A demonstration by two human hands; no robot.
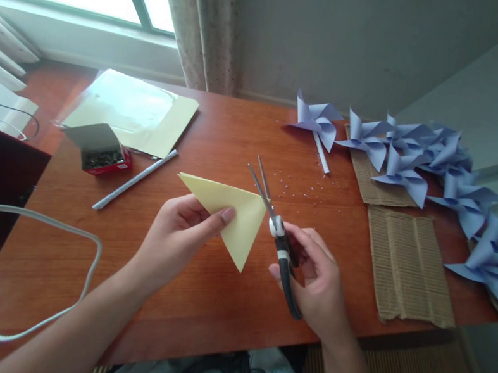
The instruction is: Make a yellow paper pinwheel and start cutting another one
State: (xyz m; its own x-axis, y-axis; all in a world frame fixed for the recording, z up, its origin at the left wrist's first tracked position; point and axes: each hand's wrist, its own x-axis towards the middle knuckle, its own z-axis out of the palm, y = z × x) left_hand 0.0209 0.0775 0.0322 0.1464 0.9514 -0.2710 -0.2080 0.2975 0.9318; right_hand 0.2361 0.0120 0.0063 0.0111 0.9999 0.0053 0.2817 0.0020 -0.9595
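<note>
In the head view, my left hand (187, 224) pinches a sheet of yellow paper (245, 224) folded into a triangle, thumb on top and the other fingers behind it. My right hand (315, 275) grips black-handled scissors (283, 253) with white at the pivot. The scissor blades are parted and point up and away from me, beside the paper's upper right corner. Whether the blades touch that corner, I cannot tell. Both hands are raised over the brown wooden table (189, 304).
A paper stick (134, 179), an open red box (108, 165) of small dark pieces and a pack of yellow paper (177, 126) lie left. Several purple paper pinwheels (318, 121) and corrugated cardboard (408, 266) occupy the right. Tiny scraps (297, 185) dot the middle; a white cable (92, 268) curves at left.
</note>
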